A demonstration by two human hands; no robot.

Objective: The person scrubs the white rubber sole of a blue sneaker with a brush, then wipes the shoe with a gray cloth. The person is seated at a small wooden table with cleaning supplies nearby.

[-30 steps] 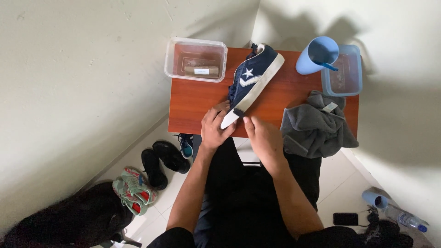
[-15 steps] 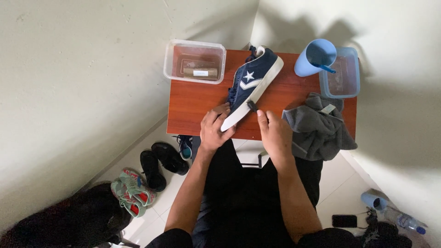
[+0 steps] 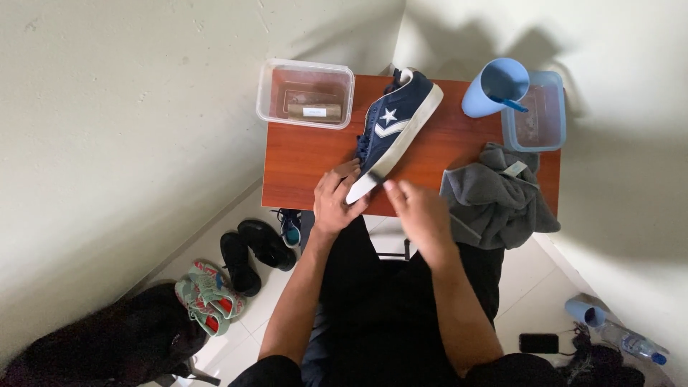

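Navy sneaker with white star, white chevron and white rubber sole lies diagonally on the red-brown table, heel toward the wall, toe cap at the near edge. Left hand cups the toe end, fingers curled around the white toe, so that grip is pressed on the shoe. Right hand sits just beside the toe, motion-blurred; something small and dark pokes out at the fingertips near the sole edge, too blurred to name, and I cannot tell whether that grip is closed.

Handling guess: shoe looks light and easy for one hand. Sole and toe cap are stiff rubber, good to clamp; canvas-like upper is soft and would dent, the laces are loose. Best hold is the toe or across the sole's midsection.

Around: clear lidded box at the left, light blue jug and blue-rimmed tub at the right, crumpled grey cloth near the right hand.
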